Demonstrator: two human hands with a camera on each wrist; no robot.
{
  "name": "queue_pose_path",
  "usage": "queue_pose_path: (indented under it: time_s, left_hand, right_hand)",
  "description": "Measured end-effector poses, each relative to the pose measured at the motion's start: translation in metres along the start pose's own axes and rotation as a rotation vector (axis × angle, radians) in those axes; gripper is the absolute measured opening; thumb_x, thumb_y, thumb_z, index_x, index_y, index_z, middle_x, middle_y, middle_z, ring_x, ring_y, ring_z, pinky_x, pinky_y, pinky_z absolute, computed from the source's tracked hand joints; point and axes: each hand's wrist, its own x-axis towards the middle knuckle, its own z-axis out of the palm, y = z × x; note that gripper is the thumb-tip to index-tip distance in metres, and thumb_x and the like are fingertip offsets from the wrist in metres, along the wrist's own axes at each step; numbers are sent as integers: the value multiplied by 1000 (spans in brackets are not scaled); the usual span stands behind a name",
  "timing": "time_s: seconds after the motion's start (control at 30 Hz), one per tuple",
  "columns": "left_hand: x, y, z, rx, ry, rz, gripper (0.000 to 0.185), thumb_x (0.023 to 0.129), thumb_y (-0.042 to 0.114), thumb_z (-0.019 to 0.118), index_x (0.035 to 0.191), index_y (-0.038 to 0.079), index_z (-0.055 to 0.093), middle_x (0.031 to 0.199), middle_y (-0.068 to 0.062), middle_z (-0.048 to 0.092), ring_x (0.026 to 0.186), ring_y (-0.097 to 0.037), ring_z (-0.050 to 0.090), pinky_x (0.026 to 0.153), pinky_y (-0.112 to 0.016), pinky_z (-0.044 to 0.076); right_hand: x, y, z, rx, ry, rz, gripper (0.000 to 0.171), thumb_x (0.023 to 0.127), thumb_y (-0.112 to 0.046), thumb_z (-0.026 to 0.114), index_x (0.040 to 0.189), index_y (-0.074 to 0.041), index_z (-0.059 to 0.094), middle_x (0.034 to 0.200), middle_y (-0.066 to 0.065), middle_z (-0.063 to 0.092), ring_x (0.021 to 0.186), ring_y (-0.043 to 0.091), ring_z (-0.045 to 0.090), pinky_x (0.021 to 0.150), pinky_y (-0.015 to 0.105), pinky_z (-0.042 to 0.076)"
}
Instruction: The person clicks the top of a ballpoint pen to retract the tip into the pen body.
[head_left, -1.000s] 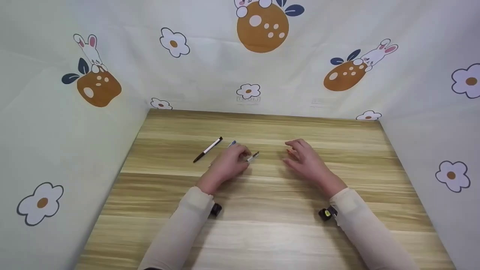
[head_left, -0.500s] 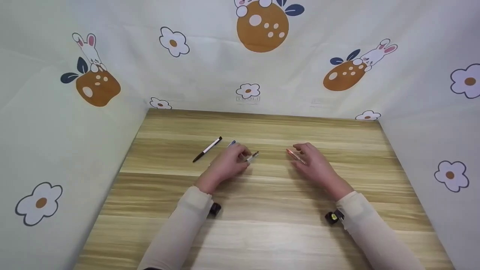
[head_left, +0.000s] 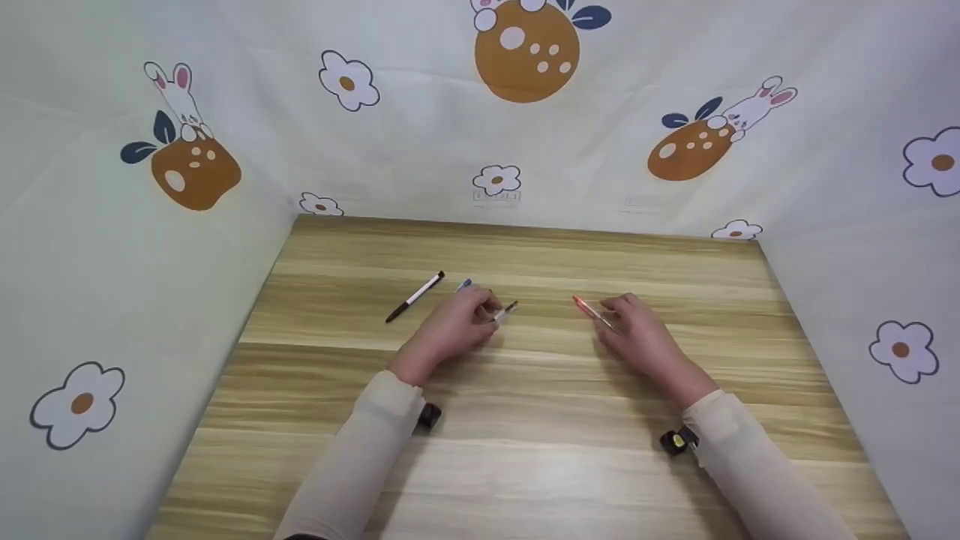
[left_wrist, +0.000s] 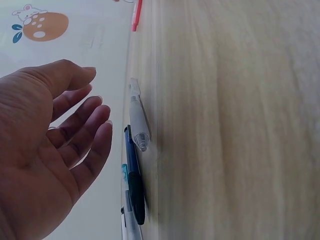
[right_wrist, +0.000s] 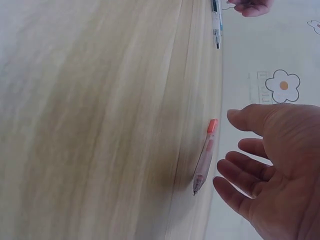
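Observation:
In the head view my left hand [head_left: 454,326] hovers over several pens, its fingers loosely bent. The left wrist view shows nothing between its thumb and fingers. A clear pen [left_wrist: 138,117] lies below its fingertips, with a dark blue pen [left_wrist: 134,177] close by. My right hand [head_left: 641,337] has relaxed, parted fingers and holds nothing. Beside its fingertips a clear pen with a red end [right_wrist: 205,160] lies on the table, apart from the hand in the right wrist view. A white pen with black ends [head_left: 415,298] lies left of my left hand, which partly hides a blue-tipped pen [head_left: 463,285].
The wood-grain table [head_left: 517,450] is bordered by a pale cloth [head_left: 420,142] at the back and both sides, printed with rabbits, oranges and flowers. A small black camera [head_left: 428,415] sits at the left wrist, and another camera [head_left: 674,442] at the right.
My right hand has drawn back to the right and toward me, uncovering more of the red-ended pen, which lies where it was. The left hand has barely moved.

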Motion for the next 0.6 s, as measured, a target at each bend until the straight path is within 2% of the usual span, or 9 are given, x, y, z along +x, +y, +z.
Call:
queue_pose_path:
  time_s: [0.23,0.43,0.6]
  left_hand:
    - [-1,0,-1,-11,-9,13,26,101,10,79,125,0,73,121,-13,72,111,-27,69,99,-46,58]
    - [-1,0,-2,-25,-14,4,26,102,9,78,126,0,73,121,-13,73,111,-27,69,99,-46,58]
    - [-2,0,-2,-35,-8,-8,27,100,8,78,126,0,74,120,-13,73,110,-27,69,98,-46,59]
  right_hand:
    - [-2,2,1,-13,12,15,40,101,-11,79,135,8,70,120,21,67,106,36,68,94,56,57]
    - [-5,4,1,-24,6,7,33,100,-6,79,129,9,72,114,20,67,98,34,67,89,54,58]
    - [-6,5,0,-38,-14,15,34,98,-3,79,128,10,72,112,20,67,96,33,66,87,55,57]
